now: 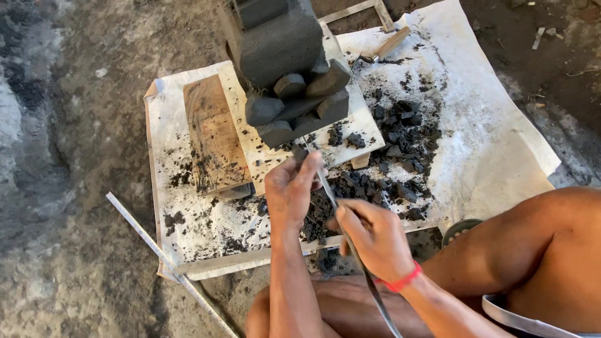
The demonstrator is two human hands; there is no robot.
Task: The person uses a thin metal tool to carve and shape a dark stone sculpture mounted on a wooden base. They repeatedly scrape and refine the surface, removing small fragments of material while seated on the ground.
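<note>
A dark grey carved stone block [285,69] stands on a pale board [354,122] over a white sheet [494,138]. A long thin metal blade [327,188] points up at the block's lower edge. My left hand [289,191] grips the blade near its tip, close under the carving. My right hand [374,236], with a red band at the wrist, holds the blade farther down its shaft. Dark stone chips [400,144] lie scattered right of and below the block.
A wooden plank [214,134] lies left of the block. A long pale ruler [166,260] lies slanted on the ground at lower left. A wooden-handled tool [388,47] rests at the sheet's top. My bare legs [519,250] fill the lower right.
</note>
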